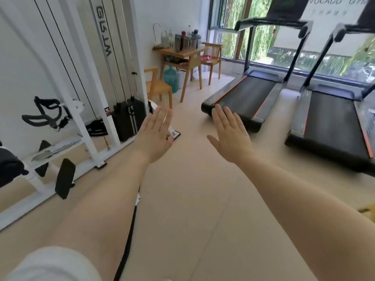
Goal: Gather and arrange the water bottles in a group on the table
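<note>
Fingers (162, 116) of the left hand (156, 136) and those of the right hand (231, 136) are stretched flat and spread, empty, held out side by side over the pale tiled floor (192, 199). Far off at twelve o'clock, the cluster of grey and clear water bottles (183, 40) stands on a light wooden side table (182, 52), with two black treadmills (247, 98) at two o'clock and a white cable machine (113, 63) at ten.

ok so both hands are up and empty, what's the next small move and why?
Probably walk forward to the wooden table in the far corner. The bottles stand on top of it, well beyond reach, and the left hand and right hand are open and hold nothing. The floor between looks clear, with the treadmill off to the right.
</note>
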`<state>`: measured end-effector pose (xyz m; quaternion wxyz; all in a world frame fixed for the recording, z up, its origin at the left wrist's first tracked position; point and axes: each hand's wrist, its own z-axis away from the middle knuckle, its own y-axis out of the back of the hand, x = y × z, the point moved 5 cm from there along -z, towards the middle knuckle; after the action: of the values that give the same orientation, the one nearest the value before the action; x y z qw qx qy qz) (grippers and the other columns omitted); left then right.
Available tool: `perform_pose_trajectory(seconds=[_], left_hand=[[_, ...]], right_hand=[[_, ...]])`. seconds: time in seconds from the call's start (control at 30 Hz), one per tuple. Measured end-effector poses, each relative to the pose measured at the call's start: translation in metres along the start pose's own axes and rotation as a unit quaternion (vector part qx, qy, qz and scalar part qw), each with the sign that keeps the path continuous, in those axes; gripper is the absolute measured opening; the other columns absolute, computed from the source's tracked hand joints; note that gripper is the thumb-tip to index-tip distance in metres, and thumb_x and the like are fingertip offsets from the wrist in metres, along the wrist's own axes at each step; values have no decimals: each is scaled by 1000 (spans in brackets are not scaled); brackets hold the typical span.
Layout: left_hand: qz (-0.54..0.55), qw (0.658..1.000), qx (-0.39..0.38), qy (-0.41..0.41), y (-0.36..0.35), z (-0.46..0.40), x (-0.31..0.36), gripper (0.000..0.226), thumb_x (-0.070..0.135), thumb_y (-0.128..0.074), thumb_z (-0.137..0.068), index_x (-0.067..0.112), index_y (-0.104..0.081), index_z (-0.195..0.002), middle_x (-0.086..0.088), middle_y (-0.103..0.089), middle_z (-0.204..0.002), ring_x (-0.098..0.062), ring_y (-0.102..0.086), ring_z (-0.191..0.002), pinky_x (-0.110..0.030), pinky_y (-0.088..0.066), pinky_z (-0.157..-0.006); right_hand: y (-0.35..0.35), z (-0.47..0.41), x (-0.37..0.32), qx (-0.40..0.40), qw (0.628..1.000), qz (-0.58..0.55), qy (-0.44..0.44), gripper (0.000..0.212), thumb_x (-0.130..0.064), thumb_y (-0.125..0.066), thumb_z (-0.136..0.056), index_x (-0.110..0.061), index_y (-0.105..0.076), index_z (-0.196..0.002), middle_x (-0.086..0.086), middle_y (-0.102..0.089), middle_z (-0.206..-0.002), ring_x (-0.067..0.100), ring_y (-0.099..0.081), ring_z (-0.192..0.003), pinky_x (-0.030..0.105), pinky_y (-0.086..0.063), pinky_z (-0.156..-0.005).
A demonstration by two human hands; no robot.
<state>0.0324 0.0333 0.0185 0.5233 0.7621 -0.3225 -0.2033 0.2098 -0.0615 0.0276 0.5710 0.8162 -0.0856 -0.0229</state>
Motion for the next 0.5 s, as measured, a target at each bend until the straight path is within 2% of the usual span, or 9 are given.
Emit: perform_pose_trajectory(seconds=[0.17,0.3,0.5], left_hand=[[39,994,-78,59,-90,-17,-27,73,37,-31,-96,13,20,-142,-3,23,-153,-16,21,-140,-31,14,-112],[51,988,-121,83,-138,-70,-59,73,37,-32,-96,11,18,-143,-6,24,-153,-16,21,-140,-32,13,-114],[48,982,-180,21,-188,-173,-88,68,35,-29,-98,10,13,-145,-6,24,-153,-22,19,-141,-30,16,-108]], right_hand=[[-89,-20,9,-86,996,-13,0,69,-42,-31,-96,-13,5,-147,3,5,-158,23,6,-145,32,12,-112],[-138,-78,22,-124,992,-19,-11,68,-43,-29,-97,-14,7,-147,2,8,-158,21,8,-145,33,10,-115],[-190,-183,59,-153,978,-61,-128,66,-42,-27,-98,-13,5,-147,2,7,-158,20,8,-145,32,6,-116]])
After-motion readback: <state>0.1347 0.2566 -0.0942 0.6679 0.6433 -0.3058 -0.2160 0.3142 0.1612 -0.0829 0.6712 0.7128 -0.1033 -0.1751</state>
